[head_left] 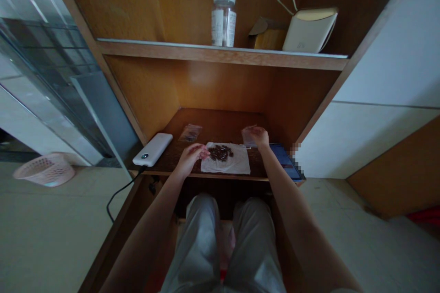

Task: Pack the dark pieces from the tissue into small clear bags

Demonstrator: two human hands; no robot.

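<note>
Dark pieces [221, 152] lie on white tissue [240, 164], between left hand [194, 154] and right hand [259, 136]. Left: half-curled, hold unclear. Right: pinches clear bag [247, 136].

Open space below — shelf board [223, 57] overhead

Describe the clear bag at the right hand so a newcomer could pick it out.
In the wooden cabinet, under the shelf, small dark pieces lie on a white sheet. Near the sheet's far right corner, the right hand holds the clear bag. That grip sets it apart from the other bag, which lies untouched to the left.
</note>
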